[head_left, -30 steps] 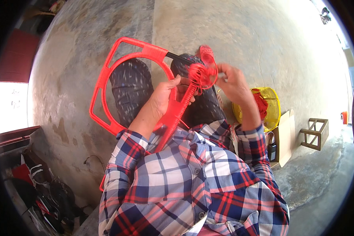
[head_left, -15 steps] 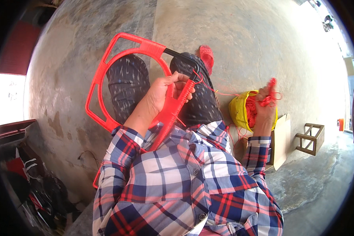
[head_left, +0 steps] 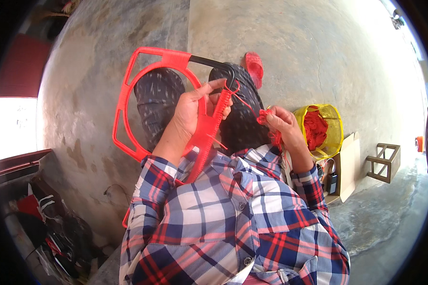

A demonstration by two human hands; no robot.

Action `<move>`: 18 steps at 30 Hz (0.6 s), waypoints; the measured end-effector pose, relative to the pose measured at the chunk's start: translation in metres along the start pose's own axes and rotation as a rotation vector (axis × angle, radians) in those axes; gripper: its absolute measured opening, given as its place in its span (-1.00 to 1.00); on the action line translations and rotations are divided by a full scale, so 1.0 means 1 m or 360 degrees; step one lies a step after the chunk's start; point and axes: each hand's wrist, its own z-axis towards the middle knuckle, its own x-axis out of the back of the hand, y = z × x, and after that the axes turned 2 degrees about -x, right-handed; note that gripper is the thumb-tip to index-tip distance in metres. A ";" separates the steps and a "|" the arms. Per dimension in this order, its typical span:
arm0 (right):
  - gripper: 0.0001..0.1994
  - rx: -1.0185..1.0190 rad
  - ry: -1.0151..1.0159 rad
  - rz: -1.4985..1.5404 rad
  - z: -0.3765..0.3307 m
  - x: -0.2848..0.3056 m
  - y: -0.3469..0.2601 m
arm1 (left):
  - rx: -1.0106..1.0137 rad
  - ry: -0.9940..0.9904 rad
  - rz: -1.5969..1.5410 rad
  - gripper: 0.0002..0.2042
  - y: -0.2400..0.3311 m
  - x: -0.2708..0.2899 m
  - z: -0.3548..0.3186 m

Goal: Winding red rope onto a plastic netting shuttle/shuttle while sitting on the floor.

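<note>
The left hand [head_left: 189, 113] is gripping one red frame [head_left: 205, 133] by its right side above two knees [head_left: 158, 97], while the right hand [head_left: 288, 125] is pinching one cord bundle [head_left: 263, 116], left of one yellow basket [head_left: 335, 127].

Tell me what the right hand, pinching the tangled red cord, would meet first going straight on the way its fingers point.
Likely the dark, light-flecked fabric trouser leg, just left of the right hand; depth is unclear, so the hand might pass above, toward the red ribbed bar.
</note>
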 end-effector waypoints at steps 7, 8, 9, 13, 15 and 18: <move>-0.84 0.0058 0.0387 0.0708 -0.015 -0.002 0.008 | -0.0010 -0.0024 -0.0020 -0.53 0.001 0.006 -0.001; -0.86 0.0220 0.0404 0.0921 -0.009 -0.003 0.006 | -0.0003 -0.0023 -0.0019 -0.53 0.001 0.006 -0.001; -0.84 0.0146 0.0395 0.0739 -0.003 0.002 0.005 | 0.0016 -0.0034 -0.0022 -0.53 0.001 0.007 0.000; -0.84 0.0027 0.0137 0.0532 0.022 -0.031 -0.017 | 0.0063 0.0002 -0.0070 -0.52 0.000 0.007 0.002; -0.84 -0.0180 0.0058 0.0083 0.036 -0.038 -0.008 | 0.0062 -0.0003 -0.0073 -0.52 -0.001 0.006 0.002; -0.85 -0.0169 0.0240 0.0292 0.026 -0.039 -0.011 | 0.0030 -0.0040 -0.0091 -0.52 -0.002 0.006 0.003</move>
